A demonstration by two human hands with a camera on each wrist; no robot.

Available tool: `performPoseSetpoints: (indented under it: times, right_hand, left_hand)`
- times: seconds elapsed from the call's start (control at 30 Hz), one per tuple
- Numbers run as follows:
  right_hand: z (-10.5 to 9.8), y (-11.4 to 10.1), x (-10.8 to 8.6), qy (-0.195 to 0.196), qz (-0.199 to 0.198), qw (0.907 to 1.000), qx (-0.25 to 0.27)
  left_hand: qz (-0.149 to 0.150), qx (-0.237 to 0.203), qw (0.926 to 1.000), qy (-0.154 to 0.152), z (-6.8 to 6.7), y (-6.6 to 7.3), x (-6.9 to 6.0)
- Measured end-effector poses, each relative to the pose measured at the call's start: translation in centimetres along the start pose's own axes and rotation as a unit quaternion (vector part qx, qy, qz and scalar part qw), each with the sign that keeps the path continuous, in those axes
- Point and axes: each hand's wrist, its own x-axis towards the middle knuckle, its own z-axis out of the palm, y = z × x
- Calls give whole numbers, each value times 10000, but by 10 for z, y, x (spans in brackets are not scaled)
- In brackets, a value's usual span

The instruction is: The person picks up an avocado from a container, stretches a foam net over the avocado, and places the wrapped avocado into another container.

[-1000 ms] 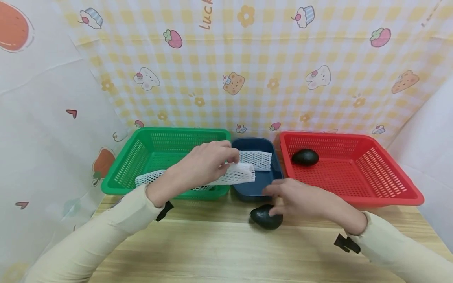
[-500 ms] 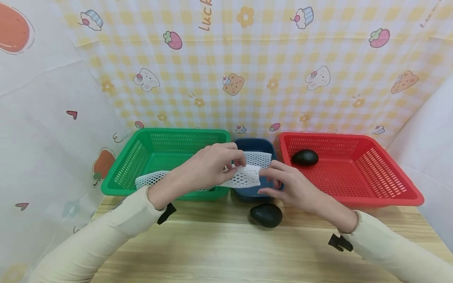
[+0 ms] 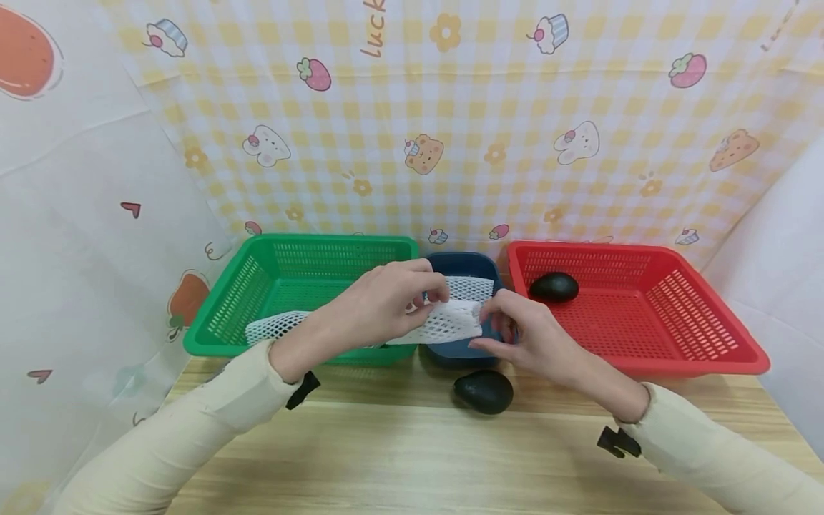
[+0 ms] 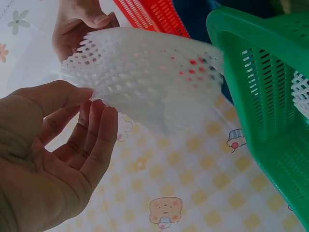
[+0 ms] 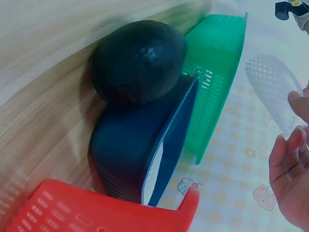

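A white foam net sleeve (image 3: 447, 323) is pinched by my left hand (image 3: 386, 297) over the gap between the green basket and the blue bin (image 3: 460, 348). In the left wrist view, thumb and fingertips of the left hand (image 4: 63, 154) grip an edge of the sleeve (image 4: 140, 72). My right hand (image 3: 541, 332) has its bent fingers at the sleeve's right end, with thumb and index finger apart; whether it grips the net is unclear. A dark avocado (image 3: 484, 391) lies on the table in front of the bin.
The green basket (image 3: 215, 348) at left holds white netting (image 3: 277, 325). More netting (image 3: 470, 287) lies in the blue bin. At right, the red basket (image 3: 702, 367) holds another avocado (image 3: 555, 287). A checked cloth hangs behind.
My right hand has moved up and away from the avocado on the table to the sleeve's right end. The sleeve's end has shifted a little to the right; my left hand has moved slightly right.
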Motion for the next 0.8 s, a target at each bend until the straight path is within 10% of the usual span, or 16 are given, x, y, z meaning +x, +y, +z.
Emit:
performPoseSetpoints:
  times: [0.8]
  right_hand:
    - [-5,-3,2,351,-70,9994,-15]
  left_hand:
    - [-212,-61,9996,-190,7,-7,-5]
